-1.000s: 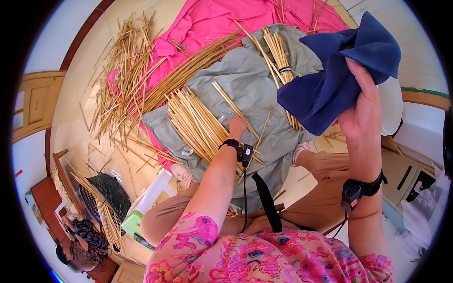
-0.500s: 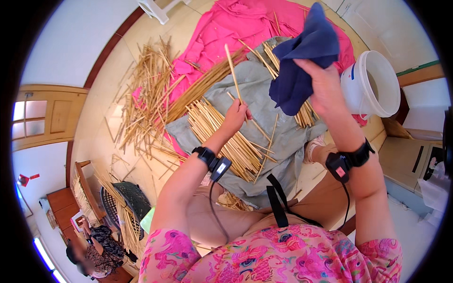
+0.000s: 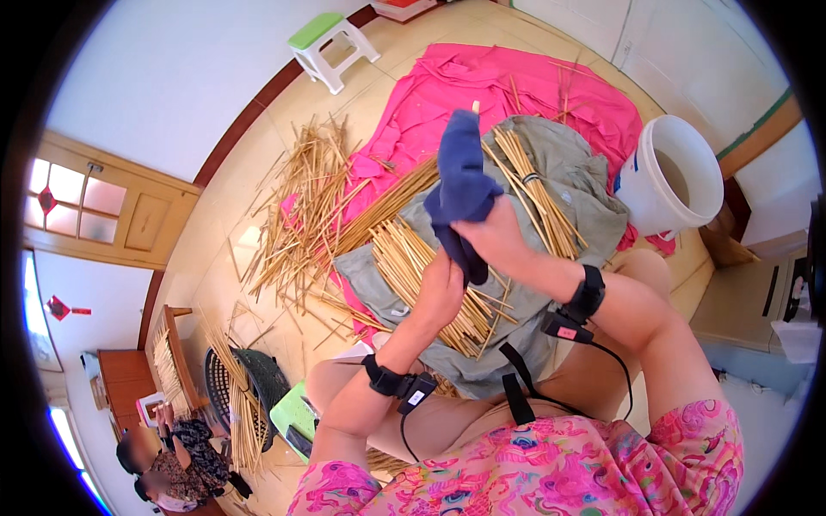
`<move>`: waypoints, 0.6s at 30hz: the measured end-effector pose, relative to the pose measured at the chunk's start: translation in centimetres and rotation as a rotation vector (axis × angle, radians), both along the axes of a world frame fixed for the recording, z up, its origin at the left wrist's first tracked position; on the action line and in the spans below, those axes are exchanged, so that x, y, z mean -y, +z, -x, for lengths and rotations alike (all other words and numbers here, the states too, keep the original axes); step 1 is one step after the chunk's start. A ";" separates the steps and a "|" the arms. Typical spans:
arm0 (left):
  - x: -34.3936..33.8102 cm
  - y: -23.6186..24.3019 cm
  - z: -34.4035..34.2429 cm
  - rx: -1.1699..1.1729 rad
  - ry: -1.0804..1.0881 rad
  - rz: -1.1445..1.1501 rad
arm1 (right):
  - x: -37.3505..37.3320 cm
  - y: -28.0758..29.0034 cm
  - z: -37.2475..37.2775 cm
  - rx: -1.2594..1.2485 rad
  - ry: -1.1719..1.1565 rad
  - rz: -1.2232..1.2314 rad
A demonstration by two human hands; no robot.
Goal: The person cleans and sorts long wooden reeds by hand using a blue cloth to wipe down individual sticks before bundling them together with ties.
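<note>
tile floor (image 3: 232, 215), pink cloth (image 3: 482, 86), straw (image 3: 301, 206), bucket (image 3: 671, 176)

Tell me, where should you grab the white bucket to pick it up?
Probably by the rim. The white bucket stands upright beside the pink cloth, mouth open and facing up, so a hand coming from above can hook over its edge. No handle shows clearly.

Cloth (image 3: 462, 185): dark navy blue, plain.
Straw stalks (image 3: 430, 271): pale golden tan.
Lap sheet (image 3: 585, 193): dull grey-green, plain.
Floor sheet (image 3: 482, 86): bright pink, plain.
Bucket (image 3: 675, 181): white.
Stool (image 3: 331, 47): white frame, green seat.
Sleeves (image 3: 688, 439): pink floral print with orange and blue.
Wristbands (image 3: 589, 292): black.
</note>
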State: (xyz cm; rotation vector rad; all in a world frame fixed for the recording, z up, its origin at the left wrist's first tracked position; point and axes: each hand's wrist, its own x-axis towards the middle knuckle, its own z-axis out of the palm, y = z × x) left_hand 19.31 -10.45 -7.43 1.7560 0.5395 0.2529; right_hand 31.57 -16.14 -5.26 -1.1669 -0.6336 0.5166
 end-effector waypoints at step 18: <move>-2.2 -0.1 1.7 -0.124 -0.417 1.419 | 0.6 -0.2 -1.8 -0.394 0.069 0.035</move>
